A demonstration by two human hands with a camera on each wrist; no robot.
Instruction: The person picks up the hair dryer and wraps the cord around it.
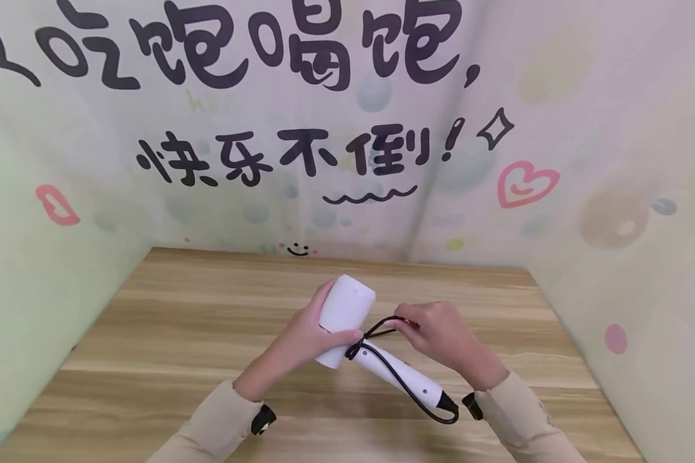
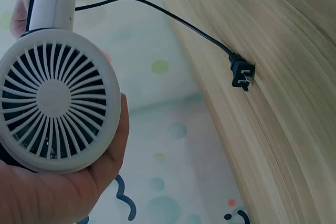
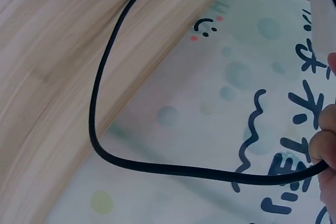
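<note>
A white hair dryer [image 1: 347, 303] is held above the table, its handle slanting down to the right. My left hand [image 1: 300, 335] grips the body near the handle, thumb across the front. In the left wrist view its round intake grille [image 2: 53, 99] faces the camera. The black cord [image 3: 197, 172] loops from the handle's end back up to the neck, where it bunches. My right hand [image 1: 440, 331] pinches the cord to the right of the neck. From there the cord hangs to a two-pin plug [image 2: 242, 72], seen in both wrist views.
A wood-grain table [image 1: 220, 283] lies beneath the hands. Pale printed walls [image 1: 255, 222] with black lettering and drawings enclose it at the back and both sides. Small black devices [image 1: 262, 420] sit at both beige sleeve cuffs.
</note>
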